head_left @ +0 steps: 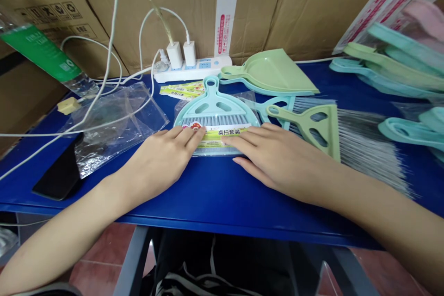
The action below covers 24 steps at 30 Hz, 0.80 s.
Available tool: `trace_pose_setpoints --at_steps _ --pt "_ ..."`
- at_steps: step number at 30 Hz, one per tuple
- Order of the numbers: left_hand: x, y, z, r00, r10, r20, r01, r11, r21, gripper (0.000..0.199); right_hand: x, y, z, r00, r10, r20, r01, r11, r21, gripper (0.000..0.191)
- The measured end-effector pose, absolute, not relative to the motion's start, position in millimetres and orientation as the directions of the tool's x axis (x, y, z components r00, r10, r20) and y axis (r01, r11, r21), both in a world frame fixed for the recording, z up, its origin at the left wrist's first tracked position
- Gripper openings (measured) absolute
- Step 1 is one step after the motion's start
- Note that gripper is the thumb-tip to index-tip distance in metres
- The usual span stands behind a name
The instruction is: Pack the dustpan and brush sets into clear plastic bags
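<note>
A blue metal table (208, 189) stands here, and on it lie a white power strip (192, 69), a black phone (58, 171), a clear plastic bag (114, 125) and a pale green plastic dustpan (270, 71).

The left hand (156, 166) and right hand (277, 162) rest on a bagged dustpan set (217, 111); a power strip (211, 68) lies behind them, a phone (57, 169) left, a hand broom (312, 125) right.
</note>
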<state>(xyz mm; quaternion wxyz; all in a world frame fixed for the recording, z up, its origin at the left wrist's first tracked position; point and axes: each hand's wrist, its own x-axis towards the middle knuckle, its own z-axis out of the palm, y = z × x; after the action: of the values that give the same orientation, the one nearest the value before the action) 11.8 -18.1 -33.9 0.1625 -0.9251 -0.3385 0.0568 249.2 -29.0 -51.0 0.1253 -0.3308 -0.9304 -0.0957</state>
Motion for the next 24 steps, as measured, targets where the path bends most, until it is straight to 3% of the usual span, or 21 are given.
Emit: trace_pose_setpoints --at_steps 24 --pt "5.8 -18.4 -37.3 0.827 0.554 0.092 0.541 -0.743 -0.394 0.051 251.4 -29.9 -51.1 -0.753 0.595 0.281 0.639 0.763 0.098 0.031"
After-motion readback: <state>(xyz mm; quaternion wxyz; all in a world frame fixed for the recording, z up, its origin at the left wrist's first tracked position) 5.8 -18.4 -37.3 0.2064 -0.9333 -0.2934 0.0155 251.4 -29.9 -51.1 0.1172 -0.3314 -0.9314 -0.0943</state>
